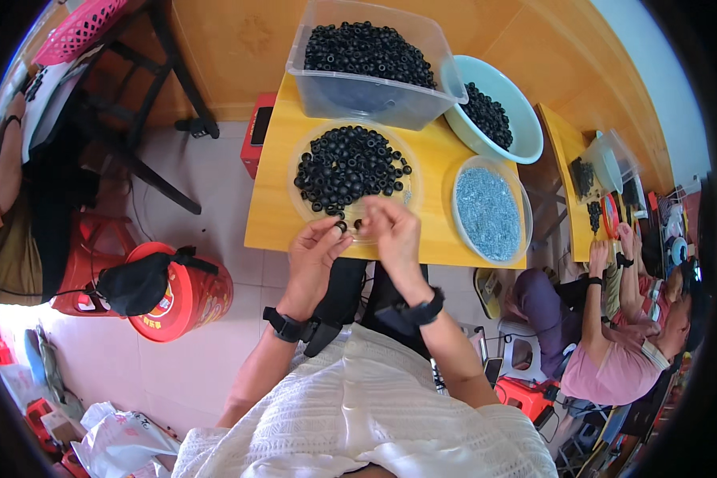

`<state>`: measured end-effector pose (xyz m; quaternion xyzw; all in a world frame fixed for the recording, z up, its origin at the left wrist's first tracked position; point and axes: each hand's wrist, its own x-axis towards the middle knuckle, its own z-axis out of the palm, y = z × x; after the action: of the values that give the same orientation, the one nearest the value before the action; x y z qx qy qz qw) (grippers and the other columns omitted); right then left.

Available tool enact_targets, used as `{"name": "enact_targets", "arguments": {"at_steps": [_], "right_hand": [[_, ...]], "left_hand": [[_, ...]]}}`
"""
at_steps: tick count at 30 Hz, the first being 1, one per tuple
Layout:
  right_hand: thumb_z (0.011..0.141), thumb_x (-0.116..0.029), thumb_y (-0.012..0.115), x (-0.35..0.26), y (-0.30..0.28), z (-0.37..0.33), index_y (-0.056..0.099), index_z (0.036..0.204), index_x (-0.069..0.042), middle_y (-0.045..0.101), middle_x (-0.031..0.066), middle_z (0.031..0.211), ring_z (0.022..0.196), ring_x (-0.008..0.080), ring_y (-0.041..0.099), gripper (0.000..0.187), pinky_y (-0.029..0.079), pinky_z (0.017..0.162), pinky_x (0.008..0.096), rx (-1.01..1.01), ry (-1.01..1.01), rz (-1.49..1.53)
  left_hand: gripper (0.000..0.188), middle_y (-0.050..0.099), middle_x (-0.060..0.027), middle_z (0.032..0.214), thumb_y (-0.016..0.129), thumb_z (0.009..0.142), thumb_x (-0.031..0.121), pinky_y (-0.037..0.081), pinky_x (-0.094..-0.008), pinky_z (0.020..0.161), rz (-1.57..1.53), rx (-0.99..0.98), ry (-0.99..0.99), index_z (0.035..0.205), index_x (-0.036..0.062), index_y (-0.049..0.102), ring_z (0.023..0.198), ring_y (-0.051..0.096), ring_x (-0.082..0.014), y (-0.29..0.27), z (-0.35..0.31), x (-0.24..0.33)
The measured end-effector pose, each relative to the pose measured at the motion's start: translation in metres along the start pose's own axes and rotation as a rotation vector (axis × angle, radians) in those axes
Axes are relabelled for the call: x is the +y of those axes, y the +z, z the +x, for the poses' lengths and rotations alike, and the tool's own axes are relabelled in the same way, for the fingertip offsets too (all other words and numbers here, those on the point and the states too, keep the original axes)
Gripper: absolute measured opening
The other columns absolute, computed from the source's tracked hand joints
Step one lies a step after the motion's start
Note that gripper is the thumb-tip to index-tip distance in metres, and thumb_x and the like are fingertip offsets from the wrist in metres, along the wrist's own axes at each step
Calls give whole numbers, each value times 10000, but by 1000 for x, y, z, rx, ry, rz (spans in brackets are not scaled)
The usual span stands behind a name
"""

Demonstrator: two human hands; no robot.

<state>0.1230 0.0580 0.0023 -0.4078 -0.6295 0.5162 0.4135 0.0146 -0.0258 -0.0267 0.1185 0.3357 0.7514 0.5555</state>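
My left hand is closed in a pinch around a small black ring-shaped part, just over the table's front edge. My right hand hovers close beside it with bent fingers; the fingertips are smeared by motion, and whether they hold anything cannot be made out. Just beyond both hands, a round clear tray carries a heap of black ring-shaped parts. A shallow round dish to the right is filled with small clear bluish pieces.
A clear bin and a pale blue basin, both holding black parts, stand at the back of the yellow table. A red bucket is on the floor at left. Other people sit at right; another person's arm shows at left.
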Motion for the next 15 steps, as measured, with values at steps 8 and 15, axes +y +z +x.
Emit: {"name": "enact_targets", "arguments": {"at_steps": [8,15], "right_hand": [[810,14,572,-7,-51,-2,640,898,30,588,31,747,597,73,548,112,430,538,195,-242,117,-69],[804,-22,593,3,-74,-20,654,890,27,611,29,678,562,74,553,116,447,527,213,-372,289,-205]], "left_hand": [[190,612,-101,966,557,849,9,525,-276,806,-156,22,35,1037,10,577,865,616,-177,-22,7,21],[205,602,-141,1015,559,846,9,526,-261,798,-164,33,46,1051,3,565,866,615,-171,-25,2,32]]}}
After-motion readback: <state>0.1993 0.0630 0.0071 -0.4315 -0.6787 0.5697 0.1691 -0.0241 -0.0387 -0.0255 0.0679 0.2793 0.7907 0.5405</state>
